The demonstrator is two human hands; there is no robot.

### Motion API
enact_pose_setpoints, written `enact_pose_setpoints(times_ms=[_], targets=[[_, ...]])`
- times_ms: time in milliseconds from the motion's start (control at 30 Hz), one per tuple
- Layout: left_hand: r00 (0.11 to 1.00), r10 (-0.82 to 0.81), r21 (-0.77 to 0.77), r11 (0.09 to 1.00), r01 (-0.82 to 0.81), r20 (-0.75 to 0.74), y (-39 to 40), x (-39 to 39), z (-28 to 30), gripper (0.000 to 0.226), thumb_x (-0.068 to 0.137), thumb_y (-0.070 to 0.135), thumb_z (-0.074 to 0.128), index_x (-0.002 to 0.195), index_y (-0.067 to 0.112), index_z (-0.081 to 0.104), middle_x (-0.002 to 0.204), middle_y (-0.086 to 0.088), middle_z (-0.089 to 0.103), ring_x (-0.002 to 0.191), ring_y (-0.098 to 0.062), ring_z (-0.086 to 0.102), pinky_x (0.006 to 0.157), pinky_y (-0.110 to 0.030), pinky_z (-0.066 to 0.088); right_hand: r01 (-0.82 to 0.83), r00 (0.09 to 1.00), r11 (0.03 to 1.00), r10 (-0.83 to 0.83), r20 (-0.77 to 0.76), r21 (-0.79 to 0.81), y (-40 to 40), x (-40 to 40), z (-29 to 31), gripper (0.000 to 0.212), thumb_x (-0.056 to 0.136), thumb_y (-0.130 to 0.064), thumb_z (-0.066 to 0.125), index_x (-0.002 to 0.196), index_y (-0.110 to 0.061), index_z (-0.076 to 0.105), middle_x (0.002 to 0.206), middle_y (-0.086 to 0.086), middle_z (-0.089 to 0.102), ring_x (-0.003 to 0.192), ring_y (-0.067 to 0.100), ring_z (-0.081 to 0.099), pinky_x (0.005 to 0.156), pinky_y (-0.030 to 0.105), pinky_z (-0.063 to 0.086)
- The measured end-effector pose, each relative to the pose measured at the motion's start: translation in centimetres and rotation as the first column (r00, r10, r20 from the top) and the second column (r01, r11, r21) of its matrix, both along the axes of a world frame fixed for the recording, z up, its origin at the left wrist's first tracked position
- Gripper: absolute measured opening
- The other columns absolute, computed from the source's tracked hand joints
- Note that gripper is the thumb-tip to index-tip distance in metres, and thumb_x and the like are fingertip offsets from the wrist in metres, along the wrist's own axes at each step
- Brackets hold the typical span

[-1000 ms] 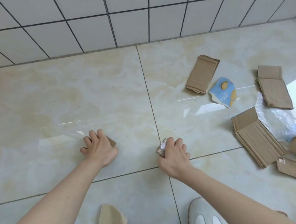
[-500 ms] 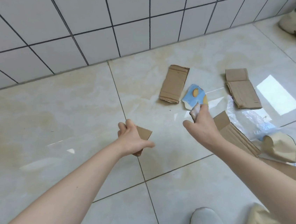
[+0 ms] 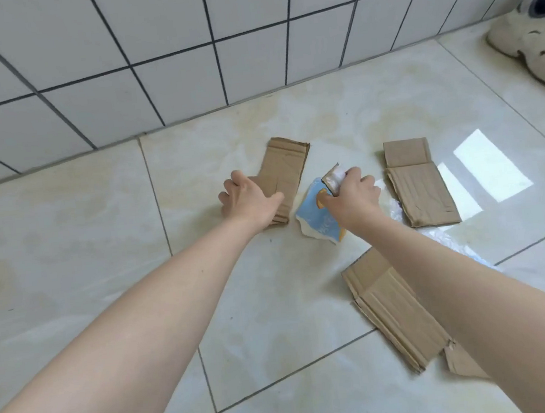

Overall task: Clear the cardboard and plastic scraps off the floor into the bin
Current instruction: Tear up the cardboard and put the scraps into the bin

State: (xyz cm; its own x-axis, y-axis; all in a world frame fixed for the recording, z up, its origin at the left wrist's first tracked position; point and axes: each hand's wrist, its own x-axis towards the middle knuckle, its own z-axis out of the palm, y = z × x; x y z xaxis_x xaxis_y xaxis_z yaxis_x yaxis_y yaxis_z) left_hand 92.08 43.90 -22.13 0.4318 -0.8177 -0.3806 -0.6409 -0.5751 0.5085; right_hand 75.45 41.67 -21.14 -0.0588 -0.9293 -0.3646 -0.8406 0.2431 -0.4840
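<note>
Cardboard strip point(image 3: 286, 171) lies flat on the floor point(image 3: 66, 244) near the wall, its long axis running from the left hand point(image 3: 249, 202) up toward the tiles. That hand's fingers curl over its near left edge. The right hand point(image 3: 352, 194) pinches a small scrap point(image 3: 334, 178) above the blue wrapper point(image 3: 316, 222).

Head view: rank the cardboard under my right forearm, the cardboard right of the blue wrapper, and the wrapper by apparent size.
1. Cardboard under the right forearm, though it's nearest the camera.
2. Cardboard right of the wrapper.
3. Blue wrapper, partly hidden by the right hand.
</note>
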Motion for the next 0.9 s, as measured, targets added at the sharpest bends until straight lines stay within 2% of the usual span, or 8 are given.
enact_pose_setpoints(times_ms=[133, 233, 400, 467, 600, 800, 900], targets=[[0.996, -0.006, 0.018, 1.000, 0.004, 0.090, -2.6, -1.1, -1.8, 0.075, 0.079, 0.047, 0.063, 0.130, 0.004, 0.029, 0.133, -0.013, 0.037, 0.123, -0.035, 0.035, 0.097, -0.045, 0.039, -0.048, 0.996, 0.999, 0.049, -0.068, 0.022, -0.8, 0.2, -1.6, 0.063, 0.082, -0.045, 0.067, 0.118, -0.004, 0.036, 0.120, 0.017, 0.042, 0.111, 0.037, 0.042, 0.095, 0.040, 0.037], [0.990, -0.018, 0.029, 0.999, 0.014, 0.139, -3.6, -2.3, -2.7, 0.073, 0.078, 0.050, 0.065, 0.126, 0.007, 0.033, 0.131, -0.011, 0.037, 0.123, -0.033, 0.034, 0.093, -0.045, 0.040, -0.045, 0.996, 0.998, 0.047, -0.078, 0.038, -0.7, 1.0, -2.6, 0.073, 0.072, -0.053, 0.073, 0.115, -0.008, 0.035, 0.118, 0.012, 0.042, 0.110, 0.035, 0.044, 0.087, 0.041, 0.038], [0.968, -0.061, 0.092, 0.995, 0.040, 0.243, -4.7, -4.2, -3.2, 0.081, 0.071, 0.050, 0.076, 0.126, 0.007, 0.034, 0.129, -0.009, 0.034, 0.118, -0.029, 0.037, 0.078, -0.038, 0.034, -0.071, 0.995, 0.993, 0.078, -0.067, 0.092, -1.0, 0.7, -3.7, 0.063, 0.075, -0.043, 0.073, 0.108, -0.013, 0.029, 0.110, 0.007, 0.051, 0.105, 0.033, 0.050, 0.077, 0.039, 0.032], [0.981, -0.006, 0.131, 0.991, -0.020, 0.195, -4.9, -4.2, -3.2, 0.083, 0.066, 0.047, 0.080, 0.123, 0.007, 0.035, 0.128, -0.009, 0.035, 0.117, -0.028, 0.038, 0.075, -0.037, 0.032, -0.033, 0.999, 0.991, 0.034, -0.010, 0.127, -1.3, 0.4, -3.8, 0.062, 0.074, -0.038, 0.074, 0.105, -0.017, 0.024, 0.103, 0.006, 0.056, 0.100, 0.033, 0.054, 0.078, 0.039, 0.035], [0.992, 0.068, 0.210, 0.974, -0.090, 0.109, -5.2, -3.7, -3.0, 0.088, 0.055, 0.044, 0.086, 0.118, 0.008, 0.036, 0.125, -0.012, 0.041, 0.117, -0.029, 0.040, 0.079, -0.034, 0.036, 0.036, 0.998, 0.988, -0.045, 0.054, 0.150, -1.2, 0.4, -3.6, 0.076, 0.072, -0.035, 0.075, 0.123, -0.018, 0.022, 0.112, 0.005, 0.053, 0.108, 0.032, 0.052, 0.087, 0.043, 0.036], [0.996, 0.051, 0.253, 0.965, -0.066, 0.067, -2.9, -2.9, -2.5, 0.088, 0.052, 0.041, 0.087, 0.118, 0.014, 0.036, 0.127, -0.010, 0.043, 0.122, -0.030, 0.039, 0.082, -0.036, 0.034, 0.004, 1.000, 0.988, -0.004, 0.002, 0.152, 0.6, 0.2, -3.3, 0.092, 0.063, -0.060, 0.075, 0.127, -0.016, 0.027, 0.116, 0.008, 0.039, 0.115, 0.033, 0.044, 0.092, 0.043, 0.038], [0.997, 0.075, 0.225, 0.972, -0.067, -0.025, -0.9, -0.7, -2.0, 0.086, 0.055, 0.038, 0.088, 0.117, 0.013, 0.033, 0.126, -0.008, 0.043, 0.109, -0.028, 0.050, 0.081, -0.034, 0.040, -0.013, 0.999, 0.993, 0.008, 0.046, 0.116, 1.6, 0.4, -2.6, 0.102, 0.062, -0.060, 0.076, 0.137, -0.018, 0.021, 0.127, 0.011, 0.036, 0.122, 0.035, 0.039, 0.099, 0.044, 0.036]])
